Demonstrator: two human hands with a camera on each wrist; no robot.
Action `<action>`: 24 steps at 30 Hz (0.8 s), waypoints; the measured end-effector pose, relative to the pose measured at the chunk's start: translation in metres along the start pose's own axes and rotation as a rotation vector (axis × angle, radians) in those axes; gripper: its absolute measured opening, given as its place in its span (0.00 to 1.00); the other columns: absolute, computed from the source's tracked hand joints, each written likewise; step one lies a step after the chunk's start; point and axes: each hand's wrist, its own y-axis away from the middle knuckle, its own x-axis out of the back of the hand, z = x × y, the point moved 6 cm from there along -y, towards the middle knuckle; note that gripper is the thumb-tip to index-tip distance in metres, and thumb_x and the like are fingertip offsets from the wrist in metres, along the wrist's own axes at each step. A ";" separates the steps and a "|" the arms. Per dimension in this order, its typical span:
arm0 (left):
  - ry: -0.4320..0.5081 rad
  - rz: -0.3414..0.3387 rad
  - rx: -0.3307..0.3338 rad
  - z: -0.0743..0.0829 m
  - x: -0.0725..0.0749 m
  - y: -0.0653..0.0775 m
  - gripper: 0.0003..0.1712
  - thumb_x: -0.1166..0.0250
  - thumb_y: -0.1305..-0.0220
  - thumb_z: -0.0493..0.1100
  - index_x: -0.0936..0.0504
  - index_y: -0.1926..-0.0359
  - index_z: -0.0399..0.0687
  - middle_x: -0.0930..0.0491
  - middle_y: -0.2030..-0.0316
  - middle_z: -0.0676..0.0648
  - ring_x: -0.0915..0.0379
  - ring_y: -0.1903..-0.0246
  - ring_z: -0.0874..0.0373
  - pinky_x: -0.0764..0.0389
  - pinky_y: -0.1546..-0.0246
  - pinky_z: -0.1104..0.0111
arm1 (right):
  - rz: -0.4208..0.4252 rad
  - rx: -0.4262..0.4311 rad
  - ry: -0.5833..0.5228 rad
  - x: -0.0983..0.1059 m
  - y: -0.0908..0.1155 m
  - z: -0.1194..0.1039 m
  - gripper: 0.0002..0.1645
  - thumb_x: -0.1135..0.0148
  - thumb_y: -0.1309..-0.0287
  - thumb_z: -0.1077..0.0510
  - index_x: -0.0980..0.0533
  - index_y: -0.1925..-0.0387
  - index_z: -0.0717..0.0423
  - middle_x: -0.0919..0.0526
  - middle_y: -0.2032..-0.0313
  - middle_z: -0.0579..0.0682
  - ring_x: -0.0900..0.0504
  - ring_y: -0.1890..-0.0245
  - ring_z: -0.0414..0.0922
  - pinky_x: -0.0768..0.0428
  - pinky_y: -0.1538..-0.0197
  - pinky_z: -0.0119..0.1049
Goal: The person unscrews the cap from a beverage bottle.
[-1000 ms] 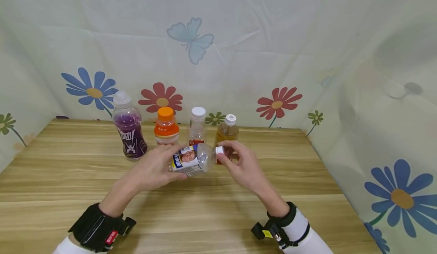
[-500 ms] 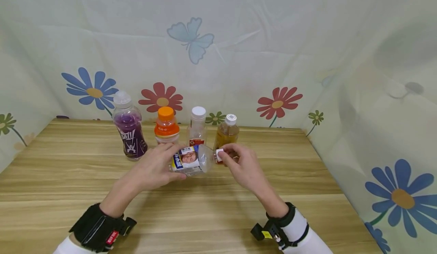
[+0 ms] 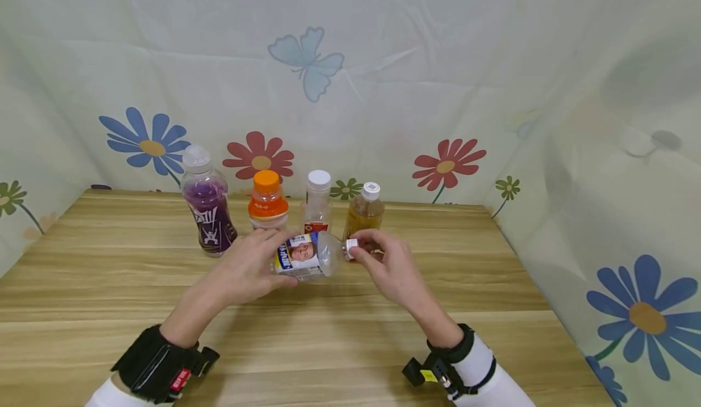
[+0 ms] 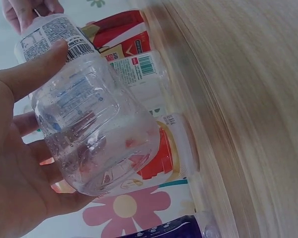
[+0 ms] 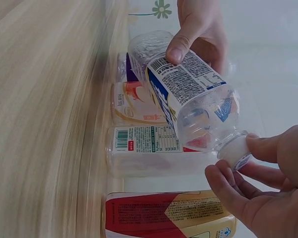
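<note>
A clear, empty-looking plastic bottle (image 3: 303, 256) with a blue and white label lies tilted on its side above the table, its neck toward the right. My left hand (image 3: 249, 267) grips it round the body; in the left wrist view the thumb presses on the label and the fingers curl beneath. At the neck, my right hand (image 3: 391, 267) pinches the white cap (image 5: 234, 151) between thumb and fingers. The cap sits on the bottle's mouth. Just behind the right hand stands an amber-filled bottle (image 3: 364, 214) with a white cap, partly hidden.
Along the back of the wooden table (image 3: 306, 346) stand a purple drink bottle (image 3: 209, 212), an orange-capped bottle (image 3: 267, 203) and a clear white-capped bottle (image 3: 316, 206). A flowered cloth (image 3: 350, 90) hangs behind and at both sides.
My right fingers have shifted slightly round the white cap. The left hand and the bottle stay nearly in place.
</note>
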 end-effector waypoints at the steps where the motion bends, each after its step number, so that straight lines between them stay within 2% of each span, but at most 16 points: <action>1: -0.001 -0.002 0.003 0.000 0.000 0.000 0.49 0.17 0.50 0.53 0.27 0.30 0.41 0.24 0.36 0.36 0.25 0.41 0.41 0.26 0.41 0.41 | -0.002 0.003 -0.010 0.000 0.000 0.000 0.11 0.34 0.32 0.64 0.18 0.50 0.62 0.17 0.59 0.52 0.19 0.59 0.48 0.14 0.54 0.36; 5: -0.004 -0.005 0.008 0.000 0.001 -0.001 0.49 0.17 0.50 0.53 0.27 0.30 0.43 0.24 0.36 0.37 0.24 0.42 0.42 0.25 0.41 0.42 | -0.006 0.021 -0.047 -0.001 0.000 -0.001 0.11 0.35 0.32 0.65 0.19 0.49 0.64 0.17 0.57 0.54 0.18 0.58 0.49 0.14 0.53 0.36; 13: -0.006 -0.003 0.005 -0.002 0.001 0.000 0.49 0.17 0.50 0.53 0.27 0.30 0.42 0.24 0.36 0.37 0.24 0.42 0.42 0.26 0.41 0.41 | -0.003 0.042 -0.055 -0.003 -0.001 -0.001 0.13 0.33 0.36 0.68 0.18 0.50 0.63 0.18 0.57 0.55 0.20 0.58 0.50 0.14 0.54 0.35; 24: 0.004 -0.001 0.006 -0.002 0.002 0.000 0.49 0.17 0.49 0.53 0.27 0.29 0.42 0.30 0.30 0.36 0.28 0.36 0.38 0.29 0.38 0.40 | 0.031 0.035 -0.056 -0.002 0.000 -0.002 0.15 0.32 0.36 0.68 0.20 0.48 0.63 0.18 0.56 0.55 0.20 0.56 0.51 0.14 0.53 0.37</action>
